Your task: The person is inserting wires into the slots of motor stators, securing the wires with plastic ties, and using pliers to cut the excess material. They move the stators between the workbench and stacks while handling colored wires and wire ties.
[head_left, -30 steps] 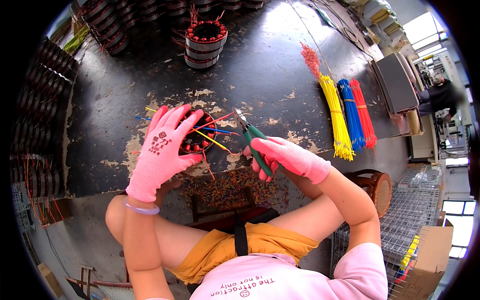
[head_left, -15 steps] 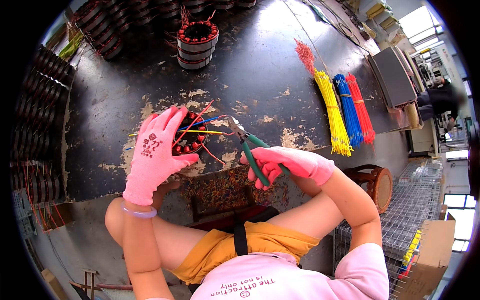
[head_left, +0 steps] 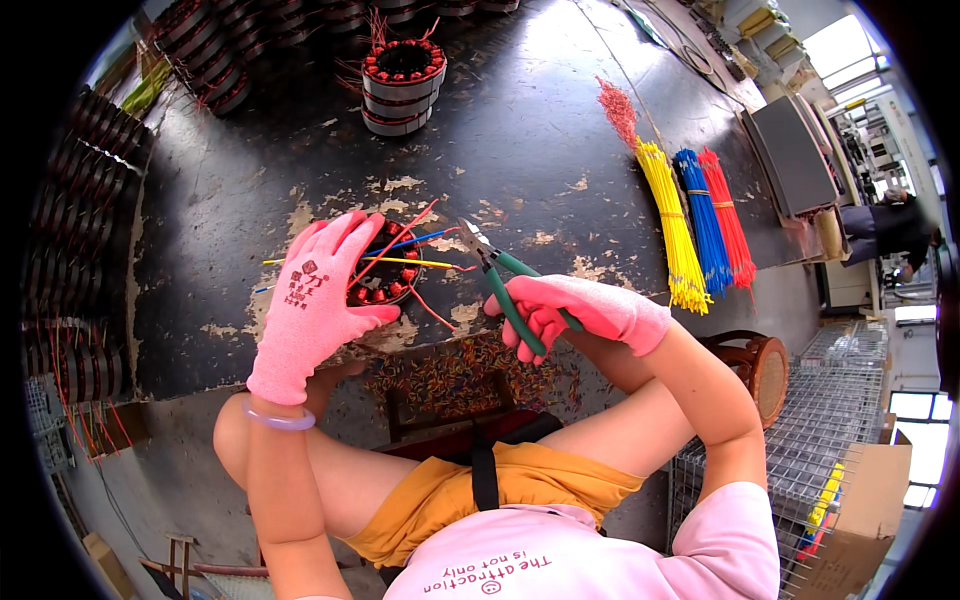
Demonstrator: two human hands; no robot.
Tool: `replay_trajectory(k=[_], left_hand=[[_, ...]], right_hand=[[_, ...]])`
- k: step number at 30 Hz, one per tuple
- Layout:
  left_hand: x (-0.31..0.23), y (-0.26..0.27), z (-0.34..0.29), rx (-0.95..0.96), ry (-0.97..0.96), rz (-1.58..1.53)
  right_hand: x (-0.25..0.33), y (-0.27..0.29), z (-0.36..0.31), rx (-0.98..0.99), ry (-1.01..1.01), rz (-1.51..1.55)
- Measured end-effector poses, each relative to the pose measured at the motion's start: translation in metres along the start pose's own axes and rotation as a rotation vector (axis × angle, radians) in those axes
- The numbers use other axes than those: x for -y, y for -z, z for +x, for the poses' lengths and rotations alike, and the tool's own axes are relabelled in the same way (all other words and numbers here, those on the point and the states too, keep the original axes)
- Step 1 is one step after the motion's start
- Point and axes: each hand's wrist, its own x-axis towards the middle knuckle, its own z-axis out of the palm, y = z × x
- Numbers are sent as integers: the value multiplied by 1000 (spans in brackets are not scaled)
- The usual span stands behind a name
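My left hand [head_left: 315, 300], in a pink glove, grips the left side of a ring-shaped motor stator [head_left: 376, 294] with red windings near the table's front edge. Its thumb lies along the near rim; the palm hides the stator's left part. Blue wire [head_left: 425, 238], yellow wire [head_left: 432, 264] and red wires [head_left: 432, 306] stick out to the right. My gloved right hand [head_left: 585, 308] holds green-handled cutting pliers [head_left: 518, 322]. Their jaws are slightly parted, just right of the blue wire's end and seemingly apart from it.
A finished-looking stack of stators [head_left: 400, 95] stands farther back. Bundles of yellow wires [head_left: 668, 225], blue wires [head_left: 705, 222] and red wires [head_left: 730, 220] lie at right, beside thin reddish pieces [head_left: 619, 112]. Many stators [head_left: 75, 250] are piled at left. Wire scraps [head_left: 470, 375] cover the floor below.
The pliers' jaws have come away from the blue wire's end, and my right hand has shifted slightly right and up. My left hand stays on the stator.
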Motion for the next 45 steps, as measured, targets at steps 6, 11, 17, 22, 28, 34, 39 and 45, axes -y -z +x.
replay_trajectory(k=[6, 11, 17, 22, 28, 34, 39, 45], left_hand=[[0, 0, -1, -4, -1, 12], [0, 0, 1, -1, -1, 7], [0, -1, 0, 7, 9, 7], [2, -3, -1, -17, -6, 14], [-14, -5, -2, -52, 77, 50], [-9, -10, -3, -117, 13, 22], [-8, -9, 0, -72, 12, 11], [-11, -8, 0, -91, 19, 28]], right_hand=[[-1, -2, -2, -19, -1, -43], [2, 1, 4, -11, -4, -79], [5, -6, 4, -73, 2, -76], [8, -10, 1, -151, 4, -110], [-3, -6, 0, -135, 33, 46], [-9, -1, -13, -19, -14, -34], [-1, -12, -17, -40, -18, -62], [7, -18, -28, -107, -35, -89]])
